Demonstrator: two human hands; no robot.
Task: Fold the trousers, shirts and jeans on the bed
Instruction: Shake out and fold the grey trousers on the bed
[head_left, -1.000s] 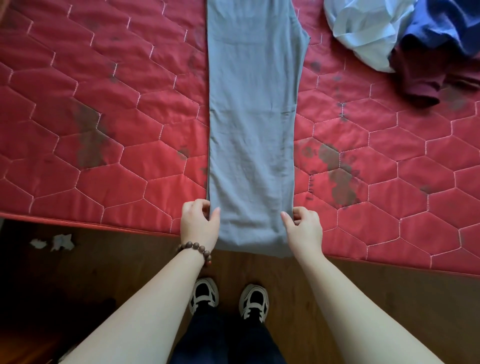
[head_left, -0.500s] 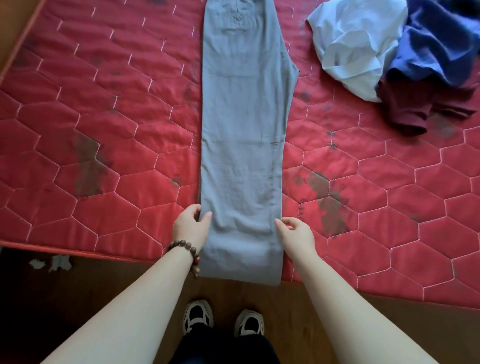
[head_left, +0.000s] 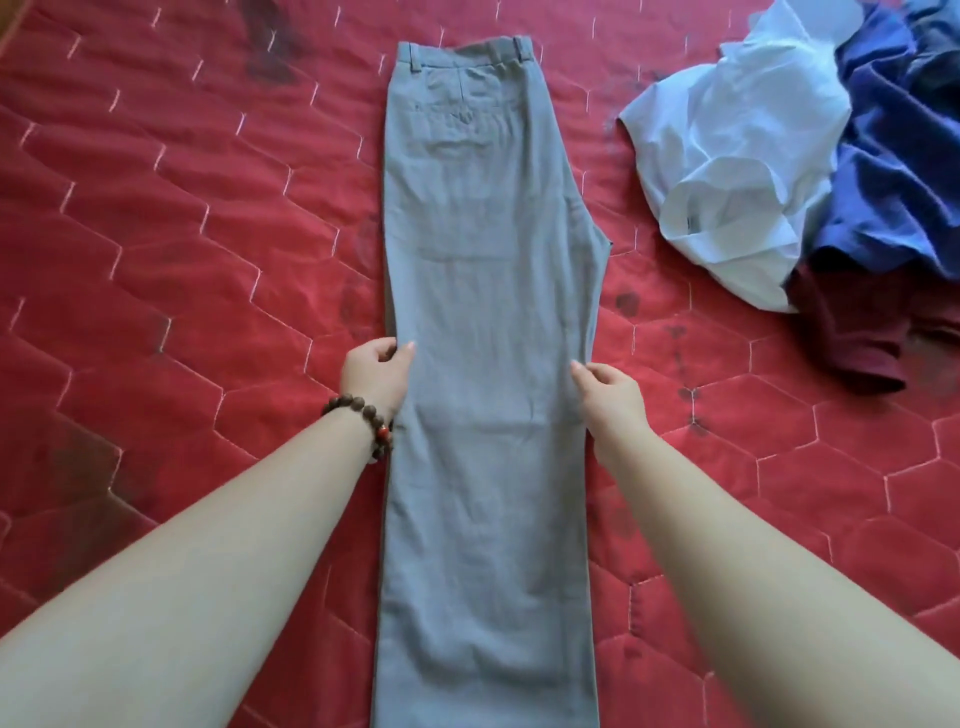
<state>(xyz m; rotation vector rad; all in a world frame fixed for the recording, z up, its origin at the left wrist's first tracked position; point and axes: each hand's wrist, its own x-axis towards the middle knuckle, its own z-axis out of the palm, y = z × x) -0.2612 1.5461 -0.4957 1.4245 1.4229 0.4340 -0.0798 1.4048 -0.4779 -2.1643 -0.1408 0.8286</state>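
Left hand (head_left: 375, 370) pinching left edge of grey trousers (head_left: 488, 364), laid flat lengthwise mid-bed, legs stacked, waistband at far end; right hand (head_left: 610, 392) at right edge, fingers curled on the cloth, apparently gripping. Risk: uneven lift from the two edges could slide the stacked legs apart or skew the fold. Red quilted mattress (head_left: 182, 234), dark-stained; unfolded white, blue and maroon garments (head_left: 810, 171) heaped far right.

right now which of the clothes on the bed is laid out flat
The grey trousers, stretched lengthwise down the mattress between both hands. The white shirt, blue garment and maroon garment lie crumpled in a heap.
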